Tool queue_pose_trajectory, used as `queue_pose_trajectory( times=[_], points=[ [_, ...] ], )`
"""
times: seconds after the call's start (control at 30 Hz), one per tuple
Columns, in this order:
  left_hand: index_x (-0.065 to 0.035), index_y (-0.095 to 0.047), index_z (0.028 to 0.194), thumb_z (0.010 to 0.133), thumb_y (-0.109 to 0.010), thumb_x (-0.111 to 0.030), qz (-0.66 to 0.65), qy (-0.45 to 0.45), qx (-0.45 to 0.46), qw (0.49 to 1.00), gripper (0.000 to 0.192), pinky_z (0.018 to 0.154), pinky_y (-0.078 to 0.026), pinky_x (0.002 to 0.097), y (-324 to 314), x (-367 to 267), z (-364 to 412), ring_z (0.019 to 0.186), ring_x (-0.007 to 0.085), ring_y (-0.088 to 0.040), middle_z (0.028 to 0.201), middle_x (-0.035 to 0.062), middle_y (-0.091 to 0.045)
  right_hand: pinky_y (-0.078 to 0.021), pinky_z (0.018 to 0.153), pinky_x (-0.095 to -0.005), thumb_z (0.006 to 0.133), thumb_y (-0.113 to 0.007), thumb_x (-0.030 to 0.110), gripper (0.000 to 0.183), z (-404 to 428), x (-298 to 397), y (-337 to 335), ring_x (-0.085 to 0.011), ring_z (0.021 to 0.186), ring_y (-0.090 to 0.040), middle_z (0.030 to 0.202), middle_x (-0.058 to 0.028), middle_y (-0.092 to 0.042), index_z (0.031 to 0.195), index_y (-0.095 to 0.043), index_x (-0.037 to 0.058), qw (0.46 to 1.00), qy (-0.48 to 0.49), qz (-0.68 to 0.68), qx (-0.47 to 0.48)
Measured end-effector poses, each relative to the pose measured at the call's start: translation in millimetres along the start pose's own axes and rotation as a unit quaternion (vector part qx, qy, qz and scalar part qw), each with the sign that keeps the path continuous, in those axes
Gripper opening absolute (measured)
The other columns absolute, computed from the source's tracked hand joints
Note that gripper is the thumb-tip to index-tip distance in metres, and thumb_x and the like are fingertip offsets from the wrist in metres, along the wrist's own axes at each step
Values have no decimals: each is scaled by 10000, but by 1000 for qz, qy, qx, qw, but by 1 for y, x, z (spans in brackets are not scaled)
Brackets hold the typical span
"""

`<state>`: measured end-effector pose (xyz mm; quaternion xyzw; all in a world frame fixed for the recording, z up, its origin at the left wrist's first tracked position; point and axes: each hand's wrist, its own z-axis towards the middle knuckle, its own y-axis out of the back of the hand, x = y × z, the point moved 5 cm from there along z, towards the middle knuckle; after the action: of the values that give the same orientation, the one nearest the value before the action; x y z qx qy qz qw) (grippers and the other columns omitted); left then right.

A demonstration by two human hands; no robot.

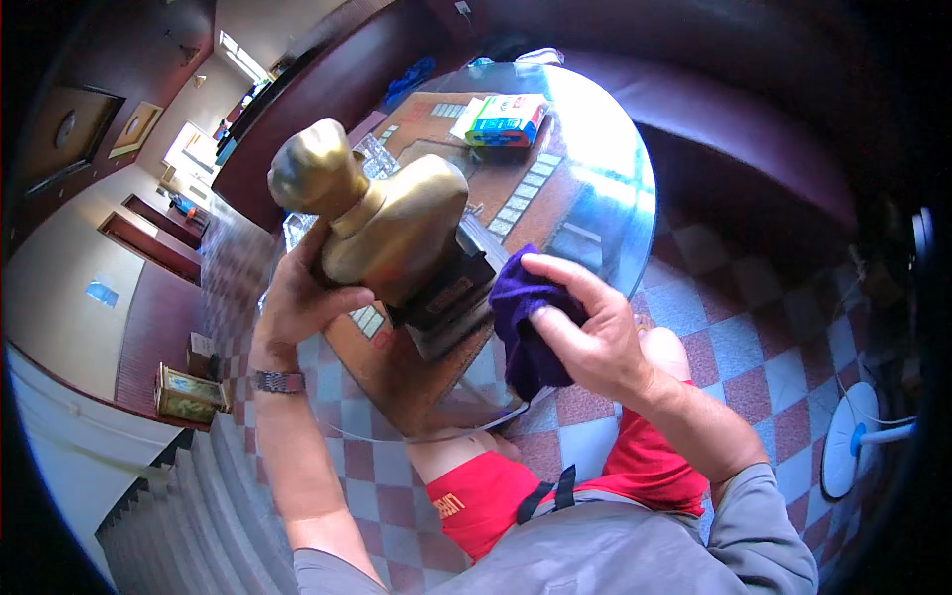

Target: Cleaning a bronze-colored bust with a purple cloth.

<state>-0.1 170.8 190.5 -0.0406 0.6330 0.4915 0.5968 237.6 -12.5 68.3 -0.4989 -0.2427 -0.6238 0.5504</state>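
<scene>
A gold-coloured bust (pixel 405 216) on a dark stepped base (pixel 446 297) is tilted over the round glass-topped table (pixel 625 149). My left hand (pixel 301 297), with a metal-banded watch at the wrist, grips the bust at its shoulder; some of the fingers are hidden behind it. On the right, my right hand (pixel 595 327) holds a bunched purple cloth (pixel 524 327) between thumb and fingers. The cloth is close beside the base; whether they touch is unclear.
Farther back on the table lie a colourful package (pixel 506 119) and a clear glass object (pixel 377 156). A dark bench (pixel 729 141) curves behind it. Steps (pixel 201 513) are at lower left, beyond a decorated box (pixel 190 393). A white round stand base (pixel 848 442) is on the checkered floor.
</scene>
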Motion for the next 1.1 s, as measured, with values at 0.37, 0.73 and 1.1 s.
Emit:
queue_pose_trajectory(
  times=[0.37, 0.73, 1.1],
  points=[
    [31, -661, 1278, 799, -888, -520, 191, -71, -165, 965, 764, 946, -568, 390, -25, -13, 15, 1092, 311, -750, 1140, 204, -766, -546, 981, -353, 886, -638, 153, 409, 116, -61, -17, -262, 1070, -723, 1132, -170, -760, 1269, -697, 25, 986, -28, -148, 76],
    [26, -694, 1240, 780, -922, -446, 208, -49, -153, 965, 697, 878, -598, 380, -15, -16, 15, 995, 273, -779, 1075, 168, -789, -555, 992, -425, 741, -812, 18, 474, 188, -63, -54, -389, 1141, -689, 1178, -198, -741, 1204, -722, 58, 933, 47, -331, 134],
    [12, -700, 1271, 797, -916, -366, 139, -63, -182, 971, 644, 898, -597, 357, -15, -1, 19, 1004, 215, -765, 1105, 139, -789, -559, 967, -478, 891, -596, 186, 348, 92, -47, -22, -421, 1029, -712, 1054, -252, -738, 1193, -757, 122, 936, 87, -304, 156]
  ],
)
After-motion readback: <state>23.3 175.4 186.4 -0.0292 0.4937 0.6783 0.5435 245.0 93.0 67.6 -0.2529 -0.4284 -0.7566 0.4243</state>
